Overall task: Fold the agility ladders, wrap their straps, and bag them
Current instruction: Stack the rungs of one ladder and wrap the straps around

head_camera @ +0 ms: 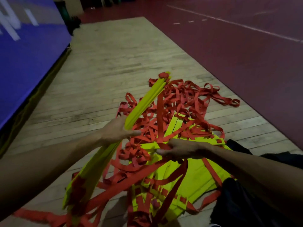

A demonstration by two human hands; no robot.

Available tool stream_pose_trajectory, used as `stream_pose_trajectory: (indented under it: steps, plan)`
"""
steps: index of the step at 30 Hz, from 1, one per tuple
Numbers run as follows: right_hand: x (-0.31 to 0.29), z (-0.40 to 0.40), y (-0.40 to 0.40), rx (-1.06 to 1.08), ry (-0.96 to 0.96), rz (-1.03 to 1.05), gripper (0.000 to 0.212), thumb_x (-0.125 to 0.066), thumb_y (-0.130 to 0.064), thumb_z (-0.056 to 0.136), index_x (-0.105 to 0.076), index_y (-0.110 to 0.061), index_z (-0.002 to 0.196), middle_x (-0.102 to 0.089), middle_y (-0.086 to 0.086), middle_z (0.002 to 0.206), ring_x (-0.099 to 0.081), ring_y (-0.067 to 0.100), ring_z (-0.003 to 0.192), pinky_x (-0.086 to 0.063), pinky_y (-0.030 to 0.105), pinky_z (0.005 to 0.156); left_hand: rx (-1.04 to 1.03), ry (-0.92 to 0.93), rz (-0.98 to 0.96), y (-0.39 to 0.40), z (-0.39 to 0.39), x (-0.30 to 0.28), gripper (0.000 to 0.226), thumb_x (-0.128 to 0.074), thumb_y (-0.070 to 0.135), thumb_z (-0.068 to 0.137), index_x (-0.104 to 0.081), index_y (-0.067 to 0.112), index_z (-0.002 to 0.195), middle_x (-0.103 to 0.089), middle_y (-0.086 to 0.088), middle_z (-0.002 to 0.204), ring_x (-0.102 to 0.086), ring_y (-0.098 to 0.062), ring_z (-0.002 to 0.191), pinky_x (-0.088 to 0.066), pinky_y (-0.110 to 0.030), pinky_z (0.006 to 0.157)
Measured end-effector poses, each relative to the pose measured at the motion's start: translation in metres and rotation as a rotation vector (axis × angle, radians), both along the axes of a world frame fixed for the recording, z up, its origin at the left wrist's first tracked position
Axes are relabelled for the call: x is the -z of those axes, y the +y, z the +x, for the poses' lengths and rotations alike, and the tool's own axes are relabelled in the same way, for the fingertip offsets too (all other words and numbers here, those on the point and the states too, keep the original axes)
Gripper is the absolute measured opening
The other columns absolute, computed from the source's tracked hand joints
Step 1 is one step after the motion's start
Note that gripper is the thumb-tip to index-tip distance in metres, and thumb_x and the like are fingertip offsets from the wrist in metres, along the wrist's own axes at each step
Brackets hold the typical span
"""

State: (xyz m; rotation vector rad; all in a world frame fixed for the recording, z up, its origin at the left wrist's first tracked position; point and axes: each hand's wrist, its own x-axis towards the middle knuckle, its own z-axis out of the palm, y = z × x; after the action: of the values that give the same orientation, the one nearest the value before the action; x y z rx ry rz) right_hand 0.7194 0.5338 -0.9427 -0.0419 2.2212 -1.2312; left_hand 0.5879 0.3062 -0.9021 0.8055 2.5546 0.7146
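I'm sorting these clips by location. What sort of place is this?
Probably an indoor sports hall or gym: a worn wooden plank floor, a dark red court surface with white painted lines, and a blue padded mat or banner along one side.

Two hands at work, left hand [118,130] and right hand [178,149]; one gathered rung bundle [144,102] in the left; loose rungs and straps beyond counting.

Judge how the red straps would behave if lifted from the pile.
The red straps lie in loose loops and curls, so probably floppy and light. They cross each other and the yellow rungs, so lifting one would likely drag others along.
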Motion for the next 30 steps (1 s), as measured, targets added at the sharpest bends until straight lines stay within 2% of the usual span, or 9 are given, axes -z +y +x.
stream_pose_trajectory:
  steps: [3,7,14,17,20,23,25,27,30]
  plan:
    - [-0.012,-0.005,0.001,0.036,-0.028,-0.018,0.067,-0.027,-0.058,0.102,-0.064,-0.005,0.089,-0.047,0.004,0.068,-0.042,0.012,0.057,-0.041,0.024,0.053,-0.022,-0.011,0.088,0.000,0.010,0.003,0.044,-0.068,0.055,0.087,-0.059,0.015,0.104,-0.070,-0.011,0.090,-0.067,-0.019,0.079,-0.048,-0.022,0.066]
    - [-0.010,-0.015,0.008,-0.080,0.008,0.116,0.041,-0.040,-0.031,0.108,-0.064,-0.001,0.093,-0.049,0.003,0.067,-0.044,0.011,0.055,-0.041,0.024,0.051,-0.190,-0.195,0.157,0.005,0.003,0.023,0.053,-0.036,0.064,0.100,-0.052,0.015,0.090,-0.051,-0.002,0.077,-0.048,-0.014,0.064,-0.040,-0.027,0.059]
    - [-0.009,-0.044,0.024,-0.350,-0.117,0.419,0.030,-0.045,0.006,0.095,-0.072,-0.006,0.100,-0.068,-0.004,0.073,-0.052,0.000,0.053,-0.040,0.018,0.050,-0.285,-0.464,0.331,0.007,-0.004,0.043,0.011,-0.056,0.019,0.103,-0.052,0.012,0.095,-0.053,-0.020,0.092,-0.060,-0.028,0.065,-0.060,-0.037,0.053]
    - [0.016,-0.041,0.021,-0.310,-0.149,0.407,0.042,-0.040,0.013,0.086,-0.072,-0.002,0.109,-0.068,0.010,0.082,-0.051,0.009,0.057,-0.038,0.022,0.051,-0.351,-0.491,0.398,0.002,-0.015,0.052,0.030,-0.067,0.010,0.095,-0.045,0.010,0.116,-0.058,-0.029,0.106,-0.063,-0.030,0.069,-0.059,-0.039,0.053]
    - [0.046,-0.029,0.019,-0.152,-0.061,0.307,0.046,-0.039,0.009,0.085,-0.070,-0.008,0.115,-0.071,0.010,0.089,-0.059,0.024,0.074,-0.047,0.036,0.066,-0.387,-0.517,0.451,0.002,-0.027,0.057,0.059,-0.070,-0.001,0.088,-0.032,0.016,0.129,-0.067,-0.026,0.096,-0.065,-0.033,0.069,-0.054,-0.036,0.053]
    - [0.053,-0.021,0.014,-0.087,0.060,0.274,0.036,-0.042,-0.003,0.094,-0.071,-0.012,0.113,-0.064,0.000,0.076,-0.064,0.021,0.072,-0.050,0.034,0.071,-0.444,-0.471,0.482,0.010,-0.033,0.064,0.050,-0.067,0.008,0.093,-0.035,0.011,0.131,-0.064,-0.015,0.077,-0.060,-0.026,0.061,-0.050,-0.034,0.051]
    - [0.050,-0.015,0.009,-0.124,0.116,0.309,0.032,-0.043,-0.032,0.105,-0.071,-0.015,0.107,-0.059,-0.005,0.077,-0.056,0.010,0.067,-0.044,0.029,0.068,-0.474,-0.417,0.422,0.015,-0.034,0.068,0.047,-0.066,0.017,0.096,-0.036,0.016,0.132,-0.059,-0.010,0.085,-0.058,-0.021,0.065,-0.050,-0.035,0.056]
    - [0.046,-0.009,0.006,-0.218,0.183,0.361,0.059,-0.044,-0.067,0.094,-0.065,-0.012,0.103,-0.059,-0.002,0.079,-0.054,0.014,0.068,-0.041,0.031,0.066,-0.441,-0.438,0.391,0.019,-0.030,0.071,0.047,-0.063,0.013,0.095,-0.037,0.021,0.133,-0.056,-0.010,0.092,-0.056,-0.026,0.073,-0.053,-0.042,0.065]
    - [0.043,-0.007,0.011,-0.454,0.323,0.571,0.058,-0.056,-0.068,0.086,-0.059,-0.015,0.109,-0.066,0.001,0.089,-0.058,0.017,0.075,-0.034,0.030,0.060,-0.333,-0.432,0.364,0.017,-0.025,0.072,0.060,-0.069,0.010,0.092,-0.039,0.025,0.142,-0.058,-0.007,0.097,-0.057,-0.017,0.067,-0.052,-0.031,0.052]
